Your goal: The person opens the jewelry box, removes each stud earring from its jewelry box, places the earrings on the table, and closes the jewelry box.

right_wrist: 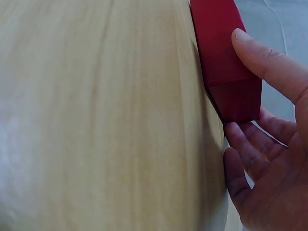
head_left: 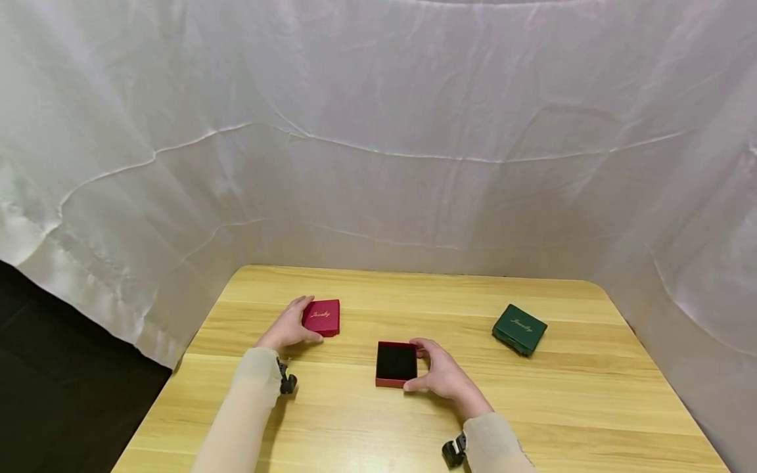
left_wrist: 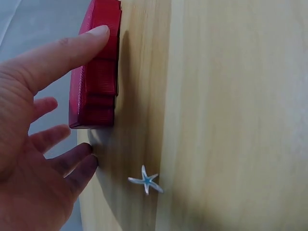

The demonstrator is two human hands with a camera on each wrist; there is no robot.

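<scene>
A red jewelry box lid with gold lettering lies at the left of the table. My left hand holds it from its left side, the thumb on the ribbon bow at its front side. An open red box base with a black lining sits near the middle. My right hand grips its right side, thumb at the front, other fingers toward the back. In the left wrist view, a small silver starfish-shaped piece of jewelry with a blue centre lies on the wood below the lid.
A dark green jewelry box with gold lettering and a ribbon sits at the right of the wooden table. Pale fabric hangs behind the table and along its sides. Dark floor shows at the lower left.
</scene>
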